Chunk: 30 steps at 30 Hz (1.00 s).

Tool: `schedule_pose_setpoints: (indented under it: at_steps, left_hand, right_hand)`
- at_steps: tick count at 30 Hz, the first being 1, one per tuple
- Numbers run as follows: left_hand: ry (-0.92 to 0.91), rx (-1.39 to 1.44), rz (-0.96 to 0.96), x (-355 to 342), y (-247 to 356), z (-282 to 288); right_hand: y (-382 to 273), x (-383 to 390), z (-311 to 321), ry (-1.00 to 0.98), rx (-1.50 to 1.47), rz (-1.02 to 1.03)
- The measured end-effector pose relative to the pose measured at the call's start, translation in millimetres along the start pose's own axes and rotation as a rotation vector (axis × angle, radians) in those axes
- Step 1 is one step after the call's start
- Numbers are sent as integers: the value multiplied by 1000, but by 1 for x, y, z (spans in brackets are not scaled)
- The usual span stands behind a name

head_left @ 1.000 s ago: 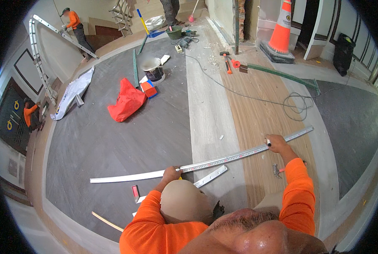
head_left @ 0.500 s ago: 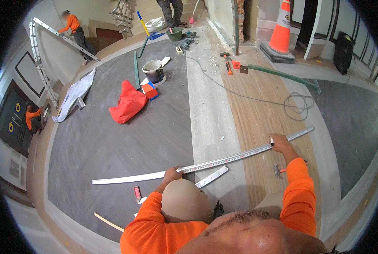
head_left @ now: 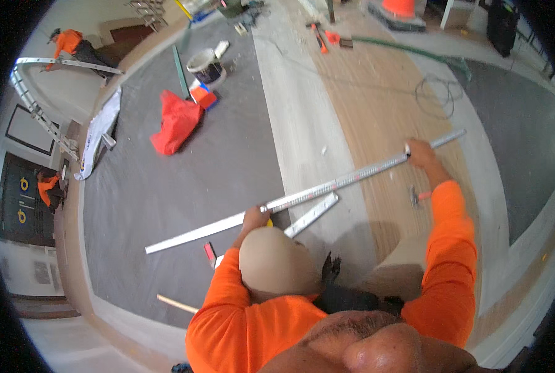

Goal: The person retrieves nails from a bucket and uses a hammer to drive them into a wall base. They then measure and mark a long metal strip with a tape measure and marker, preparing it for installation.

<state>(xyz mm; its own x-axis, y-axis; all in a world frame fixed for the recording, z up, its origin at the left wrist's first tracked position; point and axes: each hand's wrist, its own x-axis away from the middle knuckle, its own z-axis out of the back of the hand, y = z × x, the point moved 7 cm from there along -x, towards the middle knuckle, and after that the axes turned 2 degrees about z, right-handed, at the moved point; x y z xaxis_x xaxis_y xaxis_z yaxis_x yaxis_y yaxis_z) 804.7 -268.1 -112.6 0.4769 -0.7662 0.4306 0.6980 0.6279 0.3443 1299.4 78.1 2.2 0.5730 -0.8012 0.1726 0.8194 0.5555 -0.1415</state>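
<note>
A long pale metal strip (head_left: 193, 234) slants across the floor before me, its right end farther off. My left hand (head_left: 256, 217) is closed around it near my knee. My right hand (head_left: 419, 153) grips it near its far right end, with a small whitish piece at the fingers, too blurred to name. Along the strip between my hands runs a measuring tape (head_left: 336, 184) with printed marks. Something yellow (head_left: 269, 222) shows beside my left hand, mostly hidden by my knee. A shorter white slotted bar (head_left: 313, 215) lies just below the strip.
A hammer (head_left: 414, 196) lies by my right forearm, a red-and-black tool (head_left: 209, 251) by my left. Ahead are a red bag (head_left: 177, 122), a bucket (head_left: 205, 67), a cable (head_left: 436, 96) and a green bar (head_left: 408, 47). Two people in orange work at the left, near a ladder (head_left: 38, 112).
My view has tilted, so the far floor things sit higher in the picture. The strip slants more steeply, with both hands still on it. The person by the ladder bends lower.
</note>
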Motion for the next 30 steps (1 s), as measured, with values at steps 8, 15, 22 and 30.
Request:
schedule_pose_setpoints:
  at_steps: [8,15,22,30]
  left_hand:
    - [-78,3,179,-3,8,-2]
    - [-135,28,197,2,18,7]
    - [-60,-22,110,-10,-5,-8]
    - [-104,39,204,-2,6,3]
  right_hand:
    - [22,7,-7,105,35,40]
    - [21,3,-3,95,39,16]
    - [19,1,-5,23,31,-6]
    - [23,3,-6,-66,19,-94]
